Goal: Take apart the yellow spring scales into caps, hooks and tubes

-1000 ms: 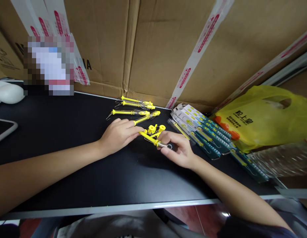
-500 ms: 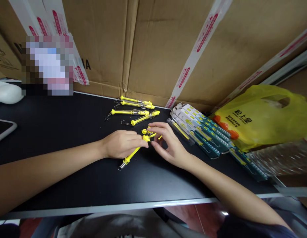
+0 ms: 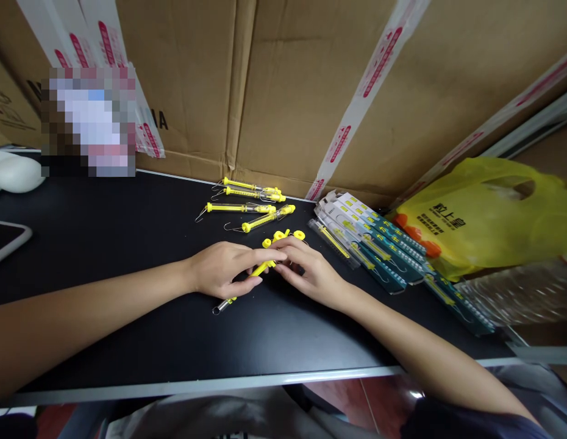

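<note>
Since the earlier frames, the yellow rod [image 3: 264,266] has been turned end for end, and the right hand [image 3: 316,269] has been brought in against the fingers of the left hand [image 3: 222,267]. The rod is pinched between the left thumb and fingers, slanting above the black tabletop [image 3: 311,335]. Its metal end [image 3: 222,305], tipped with a ring, is left jutting out below the left hand, on the near side of the grip. At the rod's upper end the right fingertips are drawn together; whether anything is pinched there cannot be told, as the spot is hidden by the fingers.

Just beyond the grip, small loose yellow parts [image 3: 299,235] are partly covered by the right hand. Farther beyond, four yellow spring scales [image 3: 240,208] with wire hooks are laid side by side. To the right of the grip, printed boxes [image 3: 397,236] are spread in a stack, backed by a yellow plastic bag [image 3: 494,219].
</note>
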The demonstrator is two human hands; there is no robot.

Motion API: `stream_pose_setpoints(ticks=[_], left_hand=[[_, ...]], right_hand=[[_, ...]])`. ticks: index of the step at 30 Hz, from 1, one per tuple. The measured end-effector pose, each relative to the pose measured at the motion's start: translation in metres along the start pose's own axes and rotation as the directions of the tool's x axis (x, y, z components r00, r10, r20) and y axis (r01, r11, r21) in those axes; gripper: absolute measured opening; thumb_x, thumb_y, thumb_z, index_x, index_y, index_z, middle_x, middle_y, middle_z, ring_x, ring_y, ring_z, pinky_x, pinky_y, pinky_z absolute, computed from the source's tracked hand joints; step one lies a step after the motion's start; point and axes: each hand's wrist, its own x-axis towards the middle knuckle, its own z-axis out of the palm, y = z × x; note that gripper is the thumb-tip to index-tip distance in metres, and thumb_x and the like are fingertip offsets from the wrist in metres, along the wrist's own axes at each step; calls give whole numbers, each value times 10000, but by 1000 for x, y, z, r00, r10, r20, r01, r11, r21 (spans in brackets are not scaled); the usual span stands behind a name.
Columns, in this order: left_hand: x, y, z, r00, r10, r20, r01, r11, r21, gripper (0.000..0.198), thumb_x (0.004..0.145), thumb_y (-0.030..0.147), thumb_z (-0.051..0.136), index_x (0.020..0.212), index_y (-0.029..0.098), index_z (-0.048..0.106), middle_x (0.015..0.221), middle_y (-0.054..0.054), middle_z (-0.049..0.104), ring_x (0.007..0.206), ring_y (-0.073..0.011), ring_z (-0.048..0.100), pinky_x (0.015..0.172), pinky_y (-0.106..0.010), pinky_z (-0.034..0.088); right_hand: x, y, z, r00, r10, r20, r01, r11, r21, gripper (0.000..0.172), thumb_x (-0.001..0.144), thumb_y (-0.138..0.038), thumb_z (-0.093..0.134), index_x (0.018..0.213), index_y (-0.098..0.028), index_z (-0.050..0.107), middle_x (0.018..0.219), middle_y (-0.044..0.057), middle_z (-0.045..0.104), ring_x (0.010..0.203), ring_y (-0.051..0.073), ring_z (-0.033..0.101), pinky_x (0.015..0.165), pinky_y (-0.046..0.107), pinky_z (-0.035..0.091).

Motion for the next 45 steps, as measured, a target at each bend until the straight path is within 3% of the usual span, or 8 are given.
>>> stream_pose_setpoints(ticks=[7,11,14,20,27,31,37,45], left_hand=[[1,1,1,995,-56,-85,66,991,119,312,859,264,475,1161,188,499,864,-8,672,713,-111,618,679,-210,473],[3,2,-1,989,-90,-114,102,989,106,128,858,288,495,876,184,566,885,-13,678,775,-109,634,720,-202,463],[4,2,-3,992,-93,-86,99,992,73,233,862,338,507,697,174,527,891,-26,675,803,-117,629,721,-204,452],[5,2,-1,955,-294,-41,289,953,-85,216,806,338,583,950,180,552,754,29,630,596,-74,556,574,-179,435],[7,3,1,919,-392,42,378,847,-373,354,810,238,568,1155,172,527,716,46,614,489,-32,504,509,-143,435],[10,4,4,890,-448,80,421,745,-517,334,798,191,548,1129,144,538,708,23,636,515,-43,528,487,-138,426],[12,5,3,798,-587,138,513,542,-665,263,767,163,528,1030,149,522,647,52,574,451,-39,485,438,-143,423],[12,5,3,756,-642,127,552,521,-652,237,845,334,524,1013,166,521,564,86,465,390,-37,405,368,-138,350]], right_hand=[[0,0,-4,997,66,-39,-66,998,-11,122,928,-234,447,916,-182,556,837,45,627,744,137,584,695,255,464],[-2,0,-6,993,98,-60,-101,994,-46,158,932,-237,440,855,-179,565,754,21,618,658,117,561,645,228,437],[-2,-1,-6,994,80,-71,-85,994,-67,159,927,-241,451,834,-179,564,741,21,619,650,117,558,641,227,433],[-3,-2,-4,994,46,-95,-56,993,-102,155,923,-243,456,834,-174,563,720,25,624,629,119,562,624,225,429],[-3,-1,-5,996,44,-79,-51,995,-90,171,935,-241,429,832,-177,549,720,24,609,637,117,553,633,221,420],[-4,-1,-5,996,56,-67,-62,995,-82,176,941,-238,416,842,-174,547,731,24,605,650,114,549,649,219,414],[-2,1,-6,990,134,-33,-137,984,-114,212,938,-271,423,788,-176,539,695,14,587,610,107,519,612,214,383],[-1,2,-6,981,196,4,-196,981,12,186,941,-263,425,829,-177,546,723,11,613,619,96,526,616,210,392]])
